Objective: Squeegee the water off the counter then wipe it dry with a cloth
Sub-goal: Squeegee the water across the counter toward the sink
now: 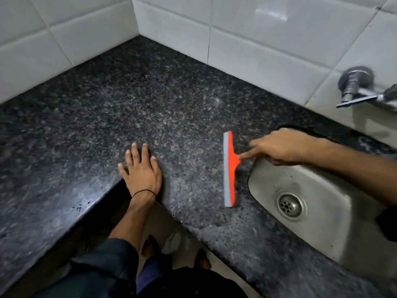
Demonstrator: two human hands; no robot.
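Observation:
An orange squeegee point(230, 166) with a grey rubber blade stands on edge on the dark speckled granite counter point(133, 108), just left of the sink. My right hand point(281, 148) grips its handle, index finger stretched along it toward the blade. My left hand point(140, 167) lies flat with spread fingers at the counter's inner front corner, a black band on the wrist. Water drops show on the counter's front edge near that hand. No cloth is in view.
A steel sink point(335, 231) with a round drain point(289, 204) is set into the counter at right. A chrome tap point(358, 87) projects from the white tiled wall point(257, 35). The counter is L-shaped; my legs and feet stand in the floor gap below.

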